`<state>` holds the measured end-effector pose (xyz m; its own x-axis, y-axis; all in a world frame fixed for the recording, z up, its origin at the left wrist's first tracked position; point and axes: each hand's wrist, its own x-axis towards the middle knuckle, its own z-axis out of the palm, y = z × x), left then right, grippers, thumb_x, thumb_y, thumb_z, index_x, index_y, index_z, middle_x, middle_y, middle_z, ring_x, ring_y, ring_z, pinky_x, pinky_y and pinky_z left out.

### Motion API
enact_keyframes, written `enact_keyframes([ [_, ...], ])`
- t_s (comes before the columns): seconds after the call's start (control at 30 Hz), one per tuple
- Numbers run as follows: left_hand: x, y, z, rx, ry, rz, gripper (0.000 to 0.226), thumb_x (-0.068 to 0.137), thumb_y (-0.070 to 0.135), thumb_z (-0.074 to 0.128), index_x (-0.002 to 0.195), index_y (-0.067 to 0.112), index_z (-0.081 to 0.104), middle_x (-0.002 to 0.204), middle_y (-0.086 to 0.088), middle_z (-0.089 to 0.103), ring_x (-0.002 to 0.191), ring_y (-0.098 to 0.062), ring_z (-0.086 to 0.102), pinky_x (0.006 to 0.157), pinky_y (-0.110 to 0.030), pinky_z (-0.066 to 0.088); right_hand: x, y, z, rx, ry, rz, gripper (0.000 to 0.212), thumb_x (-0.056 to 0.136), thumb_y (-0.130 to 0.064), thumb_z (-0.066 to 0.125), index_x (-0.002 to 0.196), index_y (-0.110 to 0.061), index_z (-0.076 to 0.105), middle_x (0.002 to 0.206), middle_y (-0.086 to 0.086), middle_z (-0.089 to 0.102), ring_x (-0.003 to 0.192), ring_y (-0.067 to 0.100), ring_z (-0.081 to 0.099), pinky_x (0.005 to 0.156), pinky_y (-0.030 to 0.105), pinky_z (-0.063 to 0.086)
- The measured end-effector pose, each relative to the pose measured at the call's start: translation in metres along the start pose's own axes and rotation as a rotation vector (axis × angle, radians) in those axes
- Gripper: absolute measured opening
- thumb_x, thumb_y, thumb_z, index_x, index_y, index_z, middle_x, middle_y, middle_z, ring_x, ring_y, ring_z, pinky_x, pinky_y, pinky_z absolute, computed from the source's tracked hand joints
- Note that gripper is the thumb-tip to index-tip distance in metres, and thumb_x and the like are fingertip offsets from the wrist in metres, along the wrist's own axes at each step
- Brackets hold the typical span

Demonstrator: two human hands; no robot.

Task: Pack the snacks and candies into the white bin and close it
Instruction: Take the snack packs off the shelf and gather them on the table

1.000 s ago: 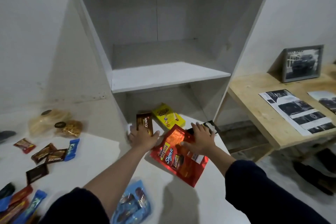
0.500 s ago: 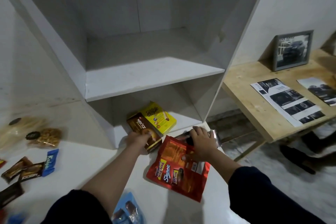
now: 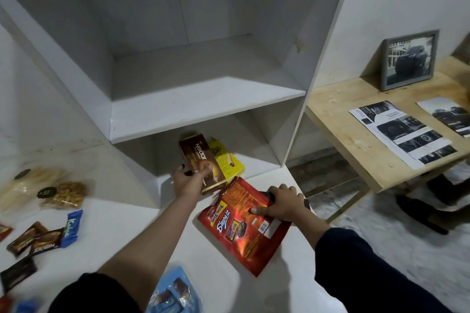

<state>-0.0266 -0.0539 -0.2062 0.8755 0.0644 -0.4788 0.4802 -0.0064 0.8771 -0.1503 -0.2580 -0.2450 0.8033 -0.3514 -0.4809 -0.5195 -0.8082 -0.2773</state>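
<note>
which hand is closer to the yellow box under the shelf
Left. The left hand grips the brown Nextar box, which leans against the yellow box. The right hand sits nearer the camera, on the red Beng-Beng Share It bag.

Dim, flat indoor light; lower shelf in deep shadow. Wide-angle bending at edges. Soft blur along bottom edge; grain throughout. No strong glare.

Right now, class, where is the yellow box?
In the head view, the yellow box sits in the white shelf's bottom compartment, just right of the brown Nextar box.
</note>
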Motion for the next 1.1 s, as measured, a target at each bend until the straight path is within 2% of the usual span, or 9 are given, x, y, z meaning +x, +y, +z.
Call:
enact_keyframes([
  [0.1, 0.005, 0.003, 0.009, -0.027, -0.078, -0.067, 0.067, 0.068, 0.015, 0.082, 0.127, 0.006, 0.05, 0.112, -0.011, 0.064, 0.084, -0.022, 0.065, 0.06, -0.022, 0.052, -0.003, 0.001, 0.005, 0.005, 0.019, 0.01, 0.088, 0.052, -0.091, 0.053, 0.118, -0.033, 0.053, 0.118, 0.002, 0.052, 0.118, 0.027, 0.042, 0.097, 0.047, 0.031],
  [0.27, 0.022, -0.005, 0.032, 0.105, -0.151, -0.146, 0.068, 0.054, 0.032, 0.087, 0.112, 0.013, 0.058, 0.106, -0.015, 0.068, 0.084, -0.032, 0.07, 0.073, -0.048, 0.059, -0.005, 0.003, 0.011, 0.016, 0.053, 0.011, 0.089, 0.051, -0.093, 0.049, 0.117, -0.033, 0.053, 0.118, 0.0, 0.052, 0.118, 0.026, 0.041, 0.097, 0.046, 0.03],
  [0.43, 0.077, -0.032, 0.053, -0.001, -0.119, -0.228, 0.107, 0.023, 0.042, 0.091, 0.117, 0.012, 0.049, 0.107, -0.018, 0.065, 0.08, -0.037, 0.07, 0.059, -0.061, 0.055, -0.005, 0.003, 0.01, 0.016, 0.051, 0.015, 0.087, 0.052, -0.092, 0.05, 0.115, -0.032, 0.053, 0.117, 0.0, 0.051, 0.116, 0.025, 0.041, 0.096, 0.045, 0.028],
  [0.57, 0.061, -0.001, 0.066, -0.002, -0.196, -0.295, 0.079, 0.05, 0.02, 0.088, 0.119, 0.008, 0.051, 0.105, -0.021, 0.068, 0.073, -0.036, 0.07, 0.054, -0.058, 0.054, -0.003, 0.003, 0.01, 0.025, 0.044, 0.02, 0.089, 0.053, -0.092, 0.05, 0.119, -0.032, 0.052, 0.119, -0.001, 0.051, 0.117, 0.024, 0.041, 0.098, 0.046, 0.027],
  [0.77, 0.091, -0.012, 0.081, 0.047, -0.226, -0.33, 0.093, 0.034, 0.022, 0.087, 0.119, 0.011, 0.052, 0.101, -0.019, 0.069, 0.071, -0.041, 0.07, 0.057, -0.061, 0.053, -0.003, 0.004, 0.011, 0.05, 0.056, 0.016, 0.088, 0.054, -0.092, 0.049, 0.121, -0.034, 0.051, 0.119, -0.002, 0.053, 0.117, 0.021, 0.042, 0.098, 0.045, 0.027],
  [0.9, 0.091, -0.007, 0.091, 0.141, -0.256, -0.278, 0.073, 0.051, 0.023, 0.087, 0.111, 0.012, 0.046, 0.098, -0.016, 0.063, 0.074, -0.04, 0.068, 0.057, -0.065, 0.052, -0.002, 0.003, 0.013, 0.055, 0.063, 0.015, 0.088, 0.053, -0.093, 0.048, 0.119, -0.034, 0.052, 0.117, -0.003, 0.053, 0.115, 0.02, 0.042, 0.098, 0.044, 0.027],
  [1.0, 0.217, -0.066, 0.11, 0.323, -0.198, -0.257, 0.106, 0.014, 0.041, 0.092, 0.112, 0.022, 0.053, 0.112, -0.011, 0.064, 0.085, -0.036, 0.067, 0.063, -0.061, 0.055, -0.001, 0.004, 0.014, 0.044, 0.066, 0.018, 0.088, 0.051, -0.094, 0.046, 0.116, -0.035, 0.052, 0.116, -0.003, 0.053, 0.114, 0.02, 0.042, 0.098, 0.045, 0.027],
  [1.03, 0.222, -0.064, 0.113, 0.393, -0.226, -0.237, 0.103, 0.013, 0.048, 0.09, 0.108, 0.023, 0.056, 0.113, -0.008, 0.065, 0.09, -0.031, 0.067, 0.071, -0.054, 0.056, -0.001, 0.004, 0.015, 0.044, 0.069, 0.018, 0.089, 0.051, -0.094, 0.046, 0.116, -0.035, 0.052, 0.116, -0.003, 0.053, 0.115, 0.02, 0.042, 0.099, 0.045, 0.027],
  [1.1, 0.17, -0.027, 0.111, 0.565, -0.303, -0.167, 0.046, 0.057, 0.042, 0.084, 0.086, 0.015, 0.059, 0.099, -0.007, 0.066, 0.09, -0.024, 0.063, 0.087, -0.042, 0.052, 0.0, 0.005, 0.015, 0.047, 0.074, 0.017, 0.089, 0.051, -0.094, 0.046, 0.116, -0.035, 0.052, 0.116, -0.004, 0.053, 0.115, 0.02, 0.043, 0.1, 0.045, 0.028],
])
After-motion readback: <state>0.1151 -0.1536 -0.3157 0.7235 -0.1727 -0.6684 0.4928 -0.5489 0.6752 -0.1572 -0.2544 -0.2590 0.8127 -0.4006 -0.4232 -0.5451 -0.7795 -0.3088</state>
